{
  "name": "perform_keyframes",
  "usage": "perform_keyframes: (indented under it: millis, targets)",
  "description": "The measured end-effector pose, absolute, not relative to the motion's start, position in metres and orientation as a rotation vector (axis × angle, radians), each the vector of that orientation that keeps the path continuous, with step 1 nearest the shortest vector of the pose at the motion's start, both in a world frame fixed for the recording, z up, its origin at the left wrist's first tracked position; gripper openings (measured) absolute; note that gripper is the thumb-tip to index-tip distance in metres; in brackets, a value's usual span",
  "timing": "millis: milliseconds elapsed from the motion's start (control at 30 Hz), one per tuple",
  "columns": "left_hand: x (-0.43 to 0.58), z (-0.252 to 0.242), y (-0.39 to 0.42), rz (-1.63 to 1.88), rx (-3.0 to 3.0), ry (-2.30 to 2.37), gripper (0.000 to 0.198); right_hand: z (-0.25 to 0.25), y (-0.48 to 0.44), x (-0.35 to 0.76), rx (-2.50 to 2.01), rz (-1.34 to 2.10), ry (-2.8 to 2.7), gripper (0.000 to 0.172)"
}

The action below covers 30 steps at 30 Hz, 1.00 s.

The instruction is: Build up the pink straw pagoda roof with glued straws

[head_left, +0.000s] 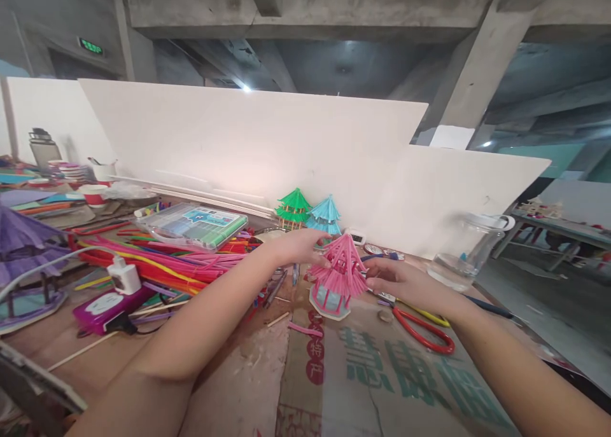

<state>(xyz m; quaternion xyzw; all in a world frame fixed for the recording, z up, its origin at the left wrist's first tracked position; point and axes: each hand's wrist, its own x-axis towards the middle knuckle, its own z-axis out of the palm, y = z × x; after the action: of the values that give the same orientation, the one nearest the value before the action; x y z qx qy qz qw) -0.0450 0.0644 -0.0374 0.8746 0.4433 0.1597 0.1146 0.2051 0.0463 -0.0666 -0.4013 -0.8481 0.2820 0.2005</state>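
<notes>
A small pink model pavilion (338, 275) with a two-tier roof of fuzzy pipe-cleaner strips stands upright on a pale octagonal base, on a printed cardboard sheet (353, 386). My left hand (305, 247) grips its roof from the left, near the upper tier; some fingertips are hidden. From the right, my right hand (391, 277) has its thumb and fingers closed at the roof's edge. Red-handled scissors (424, 335) lie just below my right hand. Close to the model's base is a short pink strip (305, 329).
Behind stand a green pavilion (293, 208) and a blue one (324, 214), before a white board (258, 144). A glass jug (470, 249) is at right. Left are pipe cleaners (162, 265), a plastic case (193, 226), a purple power box (112, 308) and a purple pavilion (28, 252).
</notes>
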Motion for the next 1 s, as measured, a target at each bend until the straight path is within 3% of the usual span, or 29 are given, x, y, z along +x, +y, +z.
perform_keyframes:
  millis: [167, 300, 400, 600, 833, 1000]
  targets:
    - [-0.053, -0.026, 0.064, 0.264, 2.576, 1.349, 0.069, -0.057, 0.039, 0.207, -1.157, 0.468, -2.399, 0.035]
    - [-0.051, -0.018, 0.061, 0.559, 2.453, 1.340, 0.061, -0.052, 0.035, 0.207, -1.183, 0.236, -2.305, 0.035]
    - [-0.043, -0.019, 0.059, 0.763, 2.427, 1.299, 0.067, -0.053, 0.033, 0.203, -1.129, 0.101, -2.199, 0.027]
    - [-0.022, -0.027, 0.050, 0.661, 2.459, 1.260, 0.078, -0.059, 0.030, 0.193, -1.054, -0.204, -2.248, 0.017]
    - [-0.024, -0.025, 0.053, 0.716, 2.501, 1.141, 0.046, -0.059, 0.026, 0.190, -0.870, -0.295, -2.213, 0.013]
    - [-0.027, -0.021, 0.054, 0.681, 2.446, 1.099, 0.039, -0.064, 0.022, 0.182, -0.997, 0.009, -2.188, 0.018]
